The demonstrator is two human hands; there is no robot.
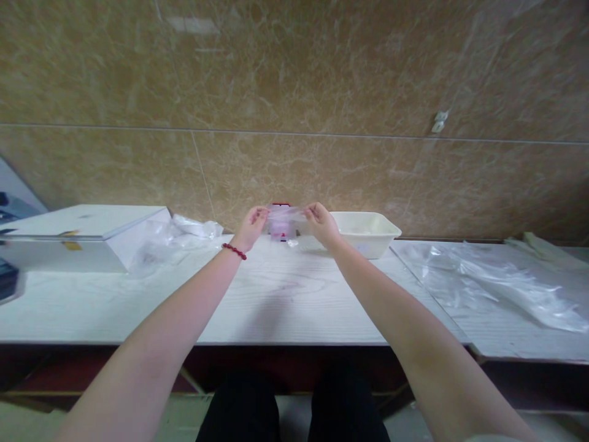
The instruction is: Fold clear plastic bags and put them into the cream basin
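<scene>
A thin clear plastic bag or film (286, 215) is stretched between my two hands above the far side of the table. My left hand (252, 227), with a red bead bracelet (234, 250) at its wrist, pinches one end. The other end is pinched by the fingers of my right hand (323, 223). Behind and below the plastic sits a small red and pink object (280, 233), partly covered, so its kind cannot be made out. Just right of my right hand stands a cream plastic tub (377, 239); its contents are mostly hidden.
A white box (64, 253) stands on the left, with crumpled clear plastic (177, 242) beside it. More clear plastic bags (497, 279) lie spread on the right. The white table (294, 307) meets a brown marbled wall (294, 86) at the back.
</scene>
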